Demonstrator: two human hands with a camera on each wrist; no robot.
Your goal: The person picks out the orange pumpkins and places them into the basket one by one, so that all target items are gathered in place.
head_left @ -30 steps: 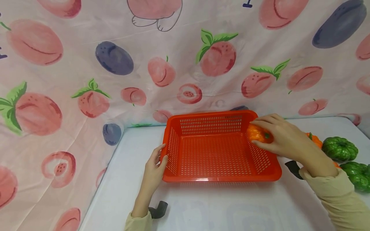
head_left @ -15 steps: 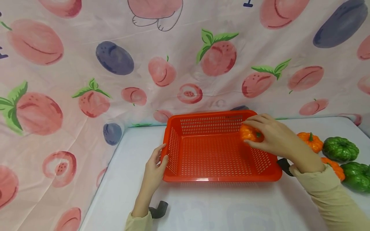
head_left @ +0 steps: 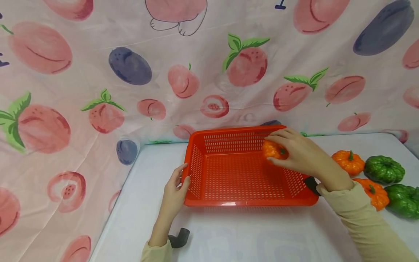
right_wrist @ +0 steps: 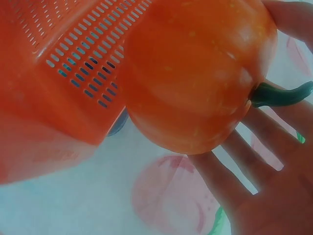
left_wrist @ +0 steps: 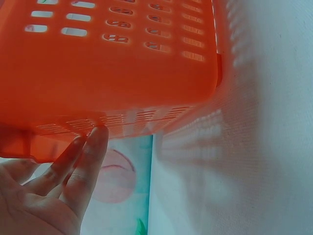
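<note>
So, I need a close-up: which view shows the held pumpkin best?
Right wrist: the orange pumpkin looms large, green stem showing. The head view shows it small, partly behind the right hand; left wrist, not at all.

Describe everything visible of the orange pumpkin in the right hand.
The orange pumpkin is round, lobed and glossy, flecked with yellow, with a curved dark green stem pointing toward the right hand. It looks like plastic. The hand grips it over the red basket's right half; whether it touches the basket is unclear.
</note>
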